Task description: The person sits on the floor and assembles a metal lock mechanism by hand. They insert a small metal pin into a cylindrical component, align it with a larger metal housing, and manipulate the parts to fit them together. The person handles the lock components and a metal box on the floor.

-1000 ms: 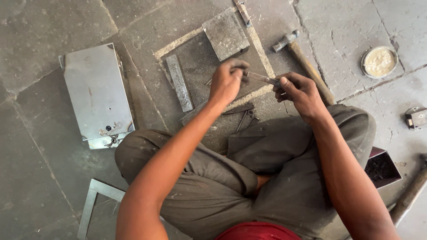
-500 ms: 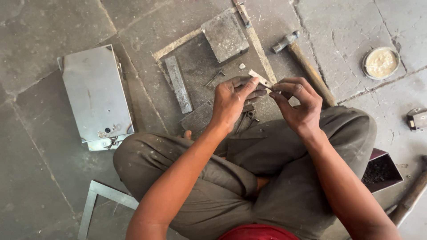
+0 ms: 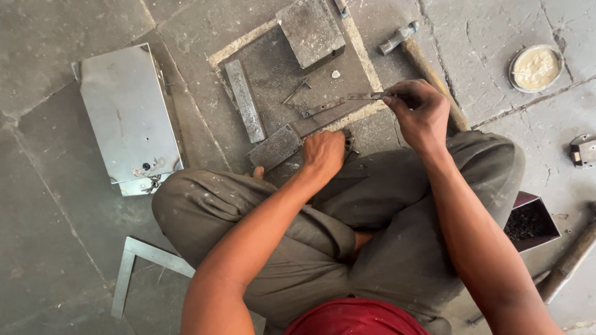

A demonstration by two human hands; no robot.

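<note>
Metal strip [image 3: 367, 96] in right hand [image 3: 421, 115] (pinched)

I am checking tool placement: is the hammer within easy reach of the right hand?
Probably yes. The hammer lies on the floor just beyond the right hand, its handle passing under that hand, with nothing between them. But the fingers are pinching a thin metal strip, which would need freeing first.
</note>
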